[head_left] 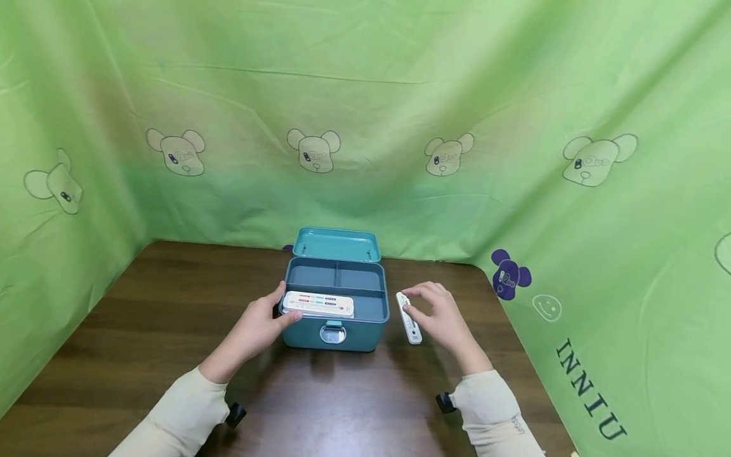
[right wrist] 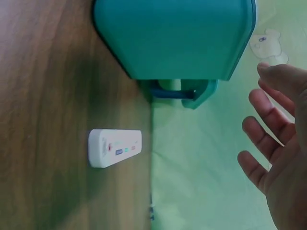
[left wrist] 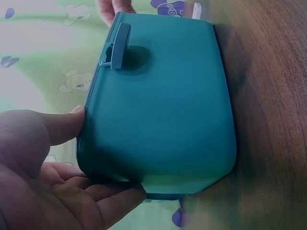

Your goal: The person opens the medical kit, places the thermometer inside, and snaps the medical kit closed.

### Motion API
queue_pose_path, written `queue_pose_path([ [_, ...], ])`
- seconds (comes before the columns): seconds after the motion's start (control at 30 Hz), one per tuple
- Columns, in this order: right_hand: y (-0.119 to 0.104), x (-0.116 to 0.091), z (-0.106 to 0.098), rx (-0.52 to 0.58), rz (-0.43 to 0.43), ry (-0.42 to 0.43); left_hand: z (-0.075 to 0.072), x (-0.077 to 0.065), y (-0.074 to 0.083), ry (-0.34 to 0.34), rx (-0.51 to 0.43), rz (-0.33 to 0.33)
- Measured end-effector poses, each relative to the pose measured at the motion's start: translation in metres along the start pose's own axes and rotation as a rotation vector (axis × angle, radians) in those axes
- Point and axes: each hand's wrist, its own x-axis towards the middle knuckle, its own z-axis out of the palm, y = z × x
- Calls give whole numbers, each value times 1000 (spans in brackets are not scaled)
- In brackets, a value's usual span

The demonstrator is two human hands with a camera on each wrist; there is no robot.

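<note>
A teal storage box [head_left: 361,337] stands on the table with its lid [head_left: 337,245] swung back. My left hand [head_left: 255,330] holds its front left corner, the thumb at the front rim and the fingers along the left side. Inside the front compartment, toward the left, lie white slim cases [head_left: 318,304] with small coloured print. Another white slim case [head_left: 410,320] rests on the table right of the box. Over this case hovers my right hand [head_left: 440,315], fingers loosely bent. In the right wrist view, a gap shows between that hand and the white case [right wrist: 115,147].
The box's rear part is split by a divider [head_left: 336,274], and a latch [head_left: 333,332] hangs on its front. Wooden table [head_left: 165,304] extends around the box. A green curtain [head_left: 365,203] with printed bear heads encloses the back and sides.
</note>
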Motion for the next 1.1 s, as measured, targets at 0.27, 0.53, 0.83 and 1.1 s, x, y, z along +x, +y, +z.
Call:
queue_pose_path([
  [0.27, 11, -12, 5, 12, 195, 7, -2, -2, 2, -5, 6, -4],
  [0.53, 24, -25, 15, 27, 319, -14, -1, -2, 4, -7, 6, 3],
  [0.83, 36, -35, 27, 18, 449, -80, -2, -2, 5, -9, 5, -13],
  [1.1, 44, -47, 32, -9, 518, -118, 0, -2, 5, -4, 17, 5],
])
